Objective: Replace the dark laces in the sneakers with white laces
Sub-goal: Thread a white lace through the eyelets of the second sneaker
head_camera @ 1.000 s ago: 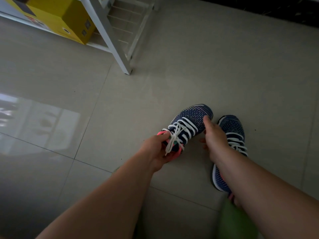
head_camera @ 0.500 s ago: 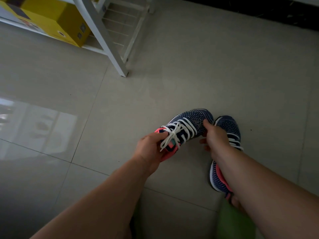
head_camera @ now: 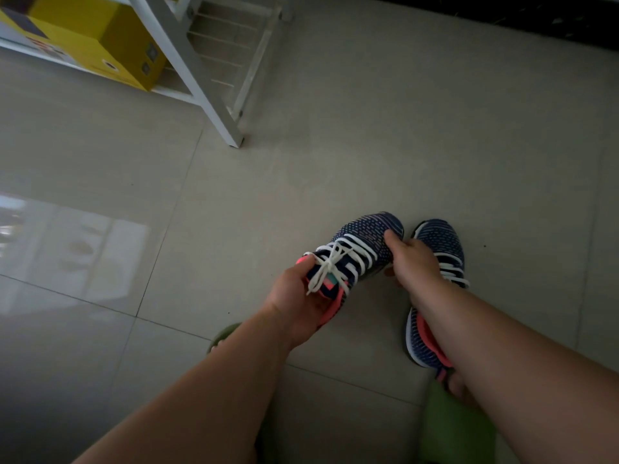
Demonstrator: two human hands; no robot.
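Both hands (head_camera: 301,296) on sneaker (head_camera: 361,242), toe away-right.

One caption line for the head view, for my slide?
Both hands hold a white-laced sneaker above the floor; its pair lies alongside.

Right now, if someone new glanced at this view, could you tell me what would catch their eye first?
Most striking is the navy knit sneaker with white laces and a coral heel, lifted at centre: the left hand grips its heel and the right hand holds its toe. Just right of it, the matching second navy sneaker lies on the beige tiled floor, partly behind the right forearm. At the upper left, a yellow cardboard box sits on a white rack.
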